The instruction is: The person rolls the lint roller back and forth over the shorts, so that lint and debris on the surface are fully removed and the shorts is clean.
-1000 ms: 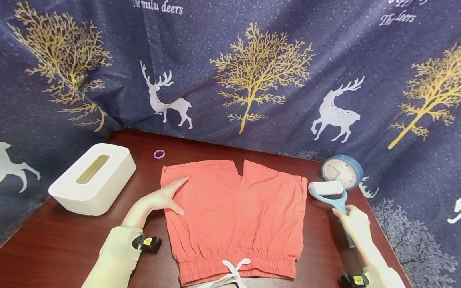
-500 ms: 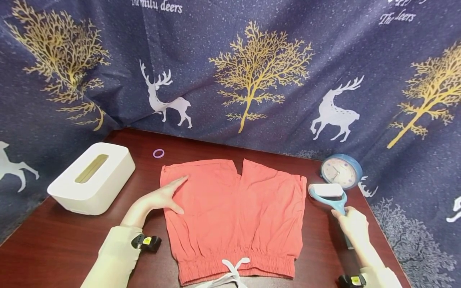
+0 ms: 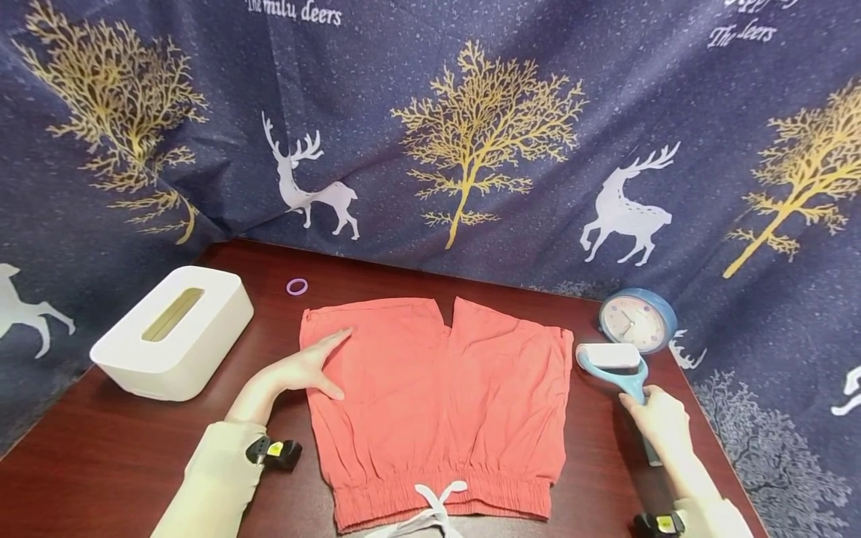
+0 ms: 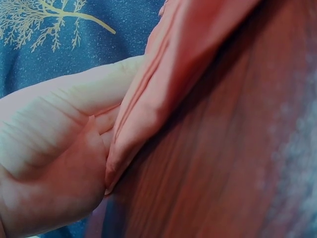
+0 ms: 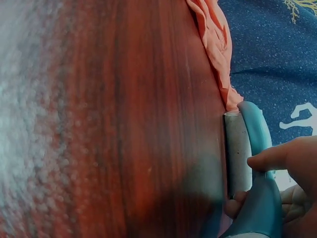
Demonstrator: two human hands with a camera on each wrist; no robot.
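Coral-red shorts (image 3: 403,403) lie spread on the dark wood table in the head view, white drawstring at the near side. My left hand (image 3: 311,371) rests on their left leg, thumb and fingers spread apart. In the left wrist view, the fabric (image 4: 148,94) hides the fingertips of the left hand (image 4: 54,134). My right hand (image 3: 666,422) grips the blue handle of a lint roller (image 3: 610,356). Its white cylinder is beside the right edge of the shorts. Close up in the right wrist view, the thumb of the right hand (image 5: 297,163) presses the blue frame of the lint roller (image 5: 255,124).
A white tissue box (image 3: 181,329) stands at the left. Behind the shorts lies a small purple ring (image 3: 297,287). A blue round clock (image 3: 637,320) stands just behind the roller. Dark blue cloth (image 3: 377,97) with deer and trees hangs along the back and sides.
My right hand and the lint roller have shifted very slightly toward the near side, then stayed still. The left hand and the shorts have not moved.
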